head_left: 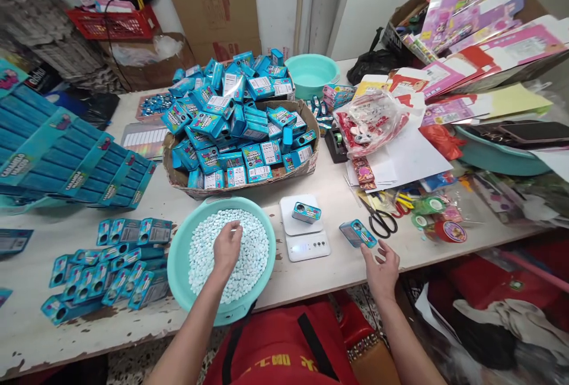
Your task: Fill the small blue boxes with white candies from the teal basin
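My left hand [227,247] is over the round turquoise basin [175,266], which holds a bed of small pale mint-coloured candies [251,254]. Its fingers are curled together just above the candies, and whatever they hold is hidden. My right hand [381,266] has its fingers apart, a fingertip at the lower edge of a small blue candy box [357,233] lying on the table. Between the hands, a second blue box [306,212] rests on a white digital scale [306,246] with a lit display.
Left of the basin stand several blue boxes [120,263] with round openings. Behind, a carton [240,186] is heaped with blue boxes. Tall stacked blue packaging [75,154] leans at left. Black scissors [380,222] and tape rolls [431,205] lie at right. Another turquoise basin [312,74] stands at the back.
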A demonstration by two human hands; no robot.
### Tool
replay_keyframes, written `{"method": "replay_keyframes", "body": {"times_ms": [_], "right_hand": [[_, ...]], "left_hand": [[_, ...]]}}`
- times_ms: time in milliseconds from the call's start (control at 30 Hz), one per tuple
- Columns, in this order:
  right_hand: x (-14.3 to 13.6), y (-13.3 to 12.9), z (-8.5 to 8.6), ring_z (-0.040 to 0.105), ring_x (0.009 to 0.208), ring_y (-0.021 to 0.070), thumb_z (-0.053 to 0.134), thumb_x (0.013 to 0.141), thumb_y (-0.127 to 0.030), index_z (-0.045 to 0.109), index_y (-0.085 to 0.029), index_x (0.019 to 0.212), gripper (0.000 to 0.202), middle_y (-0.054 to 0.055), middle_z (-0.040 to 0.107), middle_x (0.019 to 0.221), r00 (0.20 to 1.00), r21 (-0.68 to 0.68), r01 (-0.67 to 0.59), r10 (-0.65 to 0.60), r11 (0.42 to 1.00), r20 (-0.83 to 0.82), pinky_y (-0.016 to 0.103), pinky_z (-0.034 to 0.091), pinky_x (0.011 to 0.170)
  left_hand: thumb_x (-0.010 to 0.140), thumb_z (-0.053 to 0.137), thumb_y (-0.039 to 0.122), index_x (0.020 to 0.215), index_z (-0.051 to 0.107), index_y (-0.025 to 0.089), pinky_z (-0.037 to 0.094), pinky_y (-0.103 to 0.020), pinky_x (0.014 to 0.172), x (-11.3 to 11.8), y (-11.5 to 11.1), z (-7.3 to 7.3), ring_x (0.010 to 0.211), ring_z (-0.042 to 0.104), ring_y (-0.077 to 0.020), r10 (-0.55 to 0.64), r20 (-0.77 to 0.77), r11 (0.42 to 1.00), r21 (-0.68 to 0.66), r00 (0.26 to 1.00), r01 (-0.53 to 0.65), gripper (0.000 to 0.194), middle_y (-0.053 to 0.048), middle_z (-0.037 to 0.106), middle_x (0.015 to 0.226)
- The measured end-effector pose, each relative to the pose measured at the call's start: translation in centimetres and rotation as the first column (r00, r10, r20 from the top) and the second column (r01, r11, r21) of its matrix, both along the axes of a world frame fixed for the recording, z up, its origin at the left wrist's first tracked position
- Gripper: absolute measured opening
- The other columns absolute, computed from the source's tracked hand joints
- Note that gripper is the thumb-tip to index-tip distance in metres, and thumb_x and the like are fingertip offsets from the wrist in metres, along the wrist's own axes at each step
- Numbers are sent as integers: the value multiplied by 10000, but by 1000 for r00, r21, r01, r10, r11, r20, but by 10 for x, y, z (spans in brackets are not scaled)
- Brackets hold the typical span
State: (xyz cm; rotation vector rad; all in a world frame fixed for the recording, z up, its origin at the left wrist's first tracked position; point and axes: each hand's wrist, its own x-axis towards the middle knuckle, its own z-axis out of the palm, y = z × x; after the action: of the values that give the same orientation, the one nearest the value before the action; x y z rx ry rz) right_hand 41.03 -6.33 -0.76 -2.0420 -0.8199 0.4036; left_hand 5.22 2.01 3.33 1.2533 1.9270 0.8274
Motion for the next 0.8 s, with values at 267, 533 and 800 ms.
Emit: {"method": "replay_keyframes", "body": {"times_ms": [267,533,800], "right_hand": [[-2,17,-4,521,984,289,733,531,-508,516,-161,1115,713,128,499,1119,994,-14,-1,0,1000,-106,476,450,839],[-1,31,20,555,760,285,721,457,-497,568,-170,818,510,27,559,684,987,-180,12,-41,984,-156,417,445,753],[-34,36,50,569,734,327,722,495,-536,584,-226,830,477,36,566,648,982,-242,2,-47,970,-181,455,453,721]], "left_hand": [[660,656,131,1045,620,241,248,-457,1071,124,58,17,1233,407,-304,-605,30,757,333,796,563,402,-108,583,1163],[794,603,329,1099,518,192,455,-346,848,102,33,56,1005,533,-226,-622,-361,719,90,695,690,344,-85,595,1059],[766,593,416,1014,558,234,453,-301,754,-122,-112,136,886,593,-202,-123,-484,989,-127,867,69,310,-21,629,969]]}}
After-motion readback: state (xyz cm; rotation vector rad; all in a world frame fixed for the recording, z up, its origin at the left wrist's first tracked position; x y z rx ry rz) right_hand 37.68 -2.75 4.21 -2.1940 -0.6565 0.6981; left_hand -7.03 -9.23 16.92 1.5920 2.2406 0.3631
